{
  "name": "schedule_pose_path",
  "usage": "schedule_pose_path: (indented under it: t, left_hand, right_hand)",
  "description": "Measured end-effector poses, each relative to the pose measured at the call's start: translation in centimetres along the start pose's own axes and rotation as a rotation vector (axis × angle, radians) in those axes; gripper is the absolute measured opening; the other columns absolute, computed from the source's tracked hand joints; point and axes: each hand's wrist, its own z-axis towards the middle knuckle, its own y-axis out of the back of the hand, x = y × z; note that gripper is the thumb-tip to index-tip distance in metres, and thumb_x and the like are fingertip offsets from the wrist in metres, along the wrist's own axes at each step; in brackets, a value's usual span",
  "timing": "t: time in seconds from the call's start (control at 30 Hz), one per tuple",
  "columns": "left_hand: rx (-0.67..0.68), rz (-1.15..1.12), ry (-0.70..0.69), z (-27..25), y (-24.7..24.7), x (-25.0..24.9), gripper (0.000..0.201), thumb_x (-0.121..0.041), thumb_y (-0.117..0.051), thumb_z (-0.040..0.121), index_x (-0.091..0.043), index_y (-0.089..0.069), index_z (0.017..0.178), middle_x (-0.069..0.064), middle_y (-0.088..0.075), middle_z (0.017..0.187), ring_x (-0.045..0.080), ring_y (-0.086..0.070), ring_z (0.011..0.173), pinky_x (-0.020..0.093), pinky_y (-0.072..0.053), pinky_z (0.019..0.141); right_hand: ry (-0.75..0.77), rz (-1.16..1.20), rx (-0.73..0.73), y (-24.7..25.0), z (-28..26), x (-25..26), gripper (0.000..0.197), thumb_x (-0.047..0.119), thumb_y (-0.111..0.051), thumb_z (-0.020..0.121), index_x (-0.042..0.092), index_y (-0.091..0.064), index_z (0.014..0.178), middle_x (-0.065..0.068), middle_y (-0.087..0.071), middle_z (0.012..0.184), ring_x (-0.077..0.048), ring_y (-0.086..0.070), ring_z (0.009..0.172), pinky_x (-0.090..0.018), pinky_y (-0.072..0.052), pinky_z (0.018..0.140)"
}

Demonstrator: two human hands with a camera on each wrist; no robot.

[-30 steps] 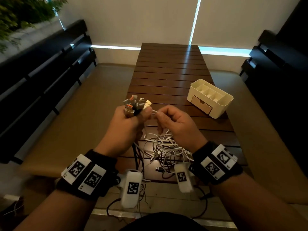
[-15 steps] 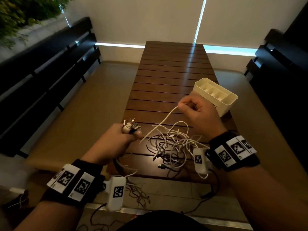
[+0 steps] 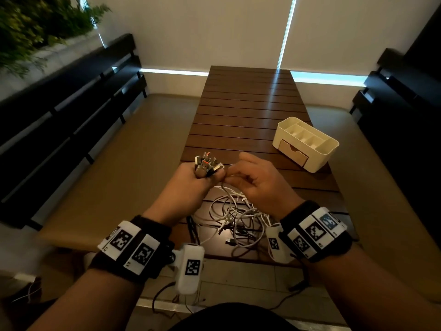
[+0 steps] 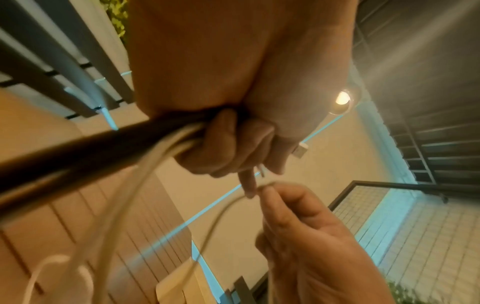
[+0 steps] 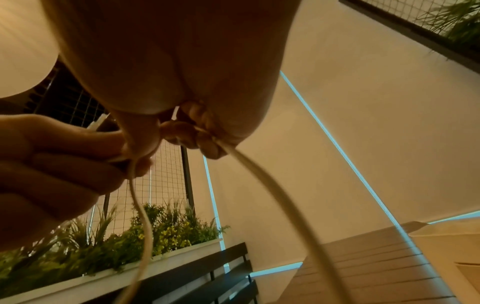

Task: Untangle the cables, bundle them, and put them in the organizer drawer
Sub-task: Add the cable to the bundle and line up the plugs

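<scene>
My left hand grips a bunch of cable plugs in a fist above the table; the plug ends stick up from it. The cords run down from the fist to a tangle of white and dark cables on the wooden table. My right hand is right beside the left and pinches a thin white cable just under the plugs. The cream organizer stands at the right of the table with its small drawer closed.
Dark benches run along both sides of the table, and a planter with green plants is at the back left. The far half of the table holds nothing. Loose cords hang off the near table edge.
My right hand, which had pulled a white cable out to the right near the organizer, has come back to the left hand. The left hand has risen again with the plugs.
</scene>
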Motion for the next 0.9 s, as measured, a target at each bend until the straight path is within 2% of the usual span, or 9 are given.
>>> schedule_pose_path:
  t: [0.17,0.27,0.37,0.47,0.57,0.63,0.7,0.8,0.9]
  left_hand:
    - [-0.004,0.068,-0.028,0.1,-0.3,-0.1,0.028,-0.027,-0.058,0.099,0.000,-0.067,0.103,-0.015,-0.039,0.047,0.002,-0.031,0.042,0.019,-0.028,0.045]
    - [0.008,0.021,-0.013,0.3,-0.6,-0.1,0.032,-0.025,-0.057,0.101,0.006,-0.060,0.095,-0.010,-0.037,0.051,0.007,-0.029,0.043,0.024,-0.027,0.045]
    - [0.066,0.017,0.026,0.1,-0.3,-0.3,0.026,-0.025,-0.058,0.099,-0.002,-0.061,0.087,-0.002,-0.037,0.056,0.011,-0.029,0.045,0.026,-0.025,0.045]
    - [0.033,-0.027,-0.018,0.0,0.3,-0.8,0.018,-0.022,-0.057,0.099,-0.010,-0.061,0.086,-0.001,-0.037,0.058,0.011,-0.028,0.046,0.025,-0.025,0.044]
    - [-0.126,-0.309,-0.066,0.4,2.0,-1.4,0.023,-0.014,-0.053,0.099,-0.014,-0.054,0.077,-0.002,-0.029,0.055,0.011,-0.022,0.044,0.026,-0.017,0.044]
    - [-0.182,-0.375,-0.099,0.7,3.6,-1.5,0.024,-0.013,-0.051,0.100,-0.014,-0.053,0.077,-0.005,-0.028,0.054,0.010,-0.021,0.044,0.026,-0.015,0.043]
    - [-0.189,-0.280,-0.082,0.5,4.5,-0.9,0.023,-0.014,-0.052,0.101,-0.012,-0.055,0.079,-0.005,-0.029,0.053,0.011,-0.021,0.044,0.026,-0.017,0.044]
    - [-0.142,-0.058,0.066,0.2,3.8,0.9,0.024,-0.017,-0.057,0.100,-0.012,-0.060,0.076,-0.002,-0.033,0.053,0.013,-0.026,0.044,0.026,-0.022,0.046]
    - [-0.089,0.111,0.189,-0.5,2.5,2.8,0.022,-0.023,-0.063,0.097,-0.008,-0.067,0.080,-0.001,-0.040,0.055,0.013,-0.031,0.046,0.028,-0.026,0.049]
  right_hand:
    - [-0.063,0.052,-0.054,1.0,-0.1,-0.4,0.004,0.010,-0.067,0.091,0.008,-0.069,0.094,0.010,-0.050,0.082,-0.008,-0.047,0.070,-0.014,-0.039,0.063]
    - [-0.013,0.078,-0.046,0.8,0.2,-0.1,0.003,0.008,-0.068,0.091,0.006,-0.070,0.092,0.013,-0.048,0.082,-0.002,-0.046,0.071,-0.012,-0.038,0.065]
    - [-0.040,0.102,-0.052,0.5,0.1,-0.2,0.004,0.011,-0.068,0.092,0.008,-0.069,0.094,0.012,-0.050,0.082,-0.005,-0.048,0.070,-0.014,-0.040,0.064]
    - [-0.175,0.206,-0.024,0.4,-0.2,0.0,0.001,0.018,-0.062,0.097,0.019,-0.061,0.096,0.009,-0.054,0.075,-0.008,-0.049,0.062,-0.016,-0.040,0.057]
    - [-0.346,0.269,-0.009,-0.3,-1.1,-0.9,0.008,0.024,-0.056,0.100,0.024,-0.058,0.093,0.011,-0.053,0.069,-0.003,-0.046,0.058,-0.017,-0.039,0.056]
    - [-0.481,0.284,0.044,-0.7,-2.1,-2.1,0.015,0.028,-0.053,0.101,0.027,-0.060,0.088,0.010,-0.051,0.067,-0.008,-0.046,0.059,-0.030,-0.042,0.059]
    - [-0.586,0.324,0.063,-0.7,-2.7,-2.8,0.018,0.031,-0.052,0.101,0.026,-0.061,0.086,0.005,-0.051,0.068,-0.014,-0.047,0.061,-0.038,-0.043,0.062]
    - [-0.624,0.342,-0.070,0.9,-2.2,-2.7,0.017,0.031,-0.051,0.101,0.024,-0.063,0.092,0.007,-0.053,0.075,-0.010,-0.049,0.067,-0.031,-0.043,0.064]
    - [-0.550,0.349,-0.186,3.1,-0.9,-2.5,0.016,0.024,-0.054,0.101,0.025,-0.066,0.091,0.012,-0.056,0.080,-0.001,-0.052,0.072,-0.017,-0.045,0.066]
